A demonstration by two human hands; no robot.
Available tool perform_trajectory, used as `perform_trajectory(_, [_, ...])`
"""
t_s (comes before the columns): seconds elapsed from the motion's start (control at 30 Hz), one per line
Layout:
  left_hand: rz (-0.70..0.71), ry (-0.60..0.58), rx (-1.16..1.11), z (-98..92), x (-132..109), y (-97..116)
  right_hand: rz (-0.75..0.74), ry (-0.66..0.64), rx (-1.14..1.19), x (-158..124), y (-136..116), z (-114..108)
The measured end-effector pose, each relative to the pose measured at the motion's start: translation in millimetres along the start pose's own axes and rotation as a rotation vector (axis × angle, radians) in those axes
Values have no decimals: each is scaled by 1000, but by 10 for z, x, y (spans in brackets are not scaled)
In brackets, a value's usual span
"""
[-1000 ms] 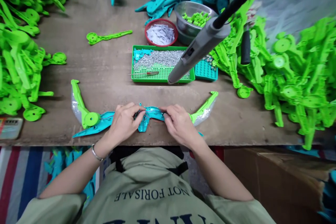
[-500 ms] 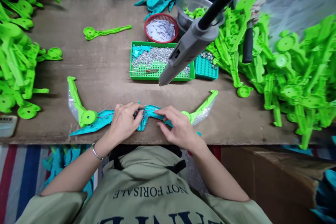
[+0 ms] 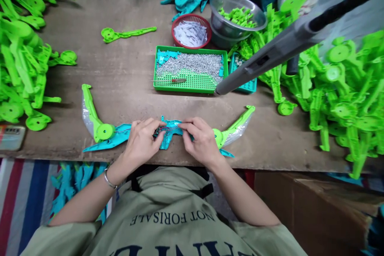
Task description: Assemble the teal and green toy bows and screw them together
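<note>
A toy bow lies on the bench, made of a blue plastic half-shell (image 3: 168, 138) with a green limb (image 3: 93, 116) on the left and another green limb (image 3: 237, 124) on the right. Thin wires (image 3: 171, 127) run inside the shell's middle. My left hand (image 3: 145, 139) is closed over the shell left of centre, thumb and fingertips around a small dark part among the wires. Right of centre, my right hand (image 3: 201, 141) pinches at the shell's inner side, where the wires run up to its fingertips. What sits under both palms is hidden.
A grey electric screwdriver (image 3: 261, 60) hangs over a green tray (image 3: 192, 84) of screws. Behind stand a red basket (image 3: 177, 42) of white pieces and a metal bowl (image 3: 261, 24) of green parts. Green part piles (image 3: 342, 100) flank both sides; a phone (image 3: 12, 138) lies left.
My right hand's fingers have drawn together from a looser spread into a pinch. The hanging screwdriver has swung to the right. My left hand stays nearly in place, and the view has shifted slightly.
</note>
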State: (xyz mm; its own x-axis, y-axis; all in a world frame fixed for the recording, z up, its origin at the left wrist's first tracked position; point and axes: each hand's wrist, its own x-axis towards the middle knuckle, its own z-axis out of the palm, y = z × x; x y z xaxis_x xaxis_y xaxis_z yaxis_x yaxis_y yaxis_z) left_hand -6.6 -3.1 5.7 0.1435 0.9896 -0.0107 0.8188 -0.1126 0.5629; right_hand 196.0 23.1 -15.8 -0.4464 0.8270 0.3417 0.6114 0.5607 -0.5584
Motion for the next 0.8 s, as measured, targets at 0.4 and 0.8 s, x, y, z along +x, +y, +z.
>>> perform_trajectory(0.4, [21,28,-72,-18,-17,-30,-83,-19,-14,2,-20,102])
perform_trajectory(0.8, [1,104,-46,70,-1,11,-16,-69,45,-75,-30,-116])
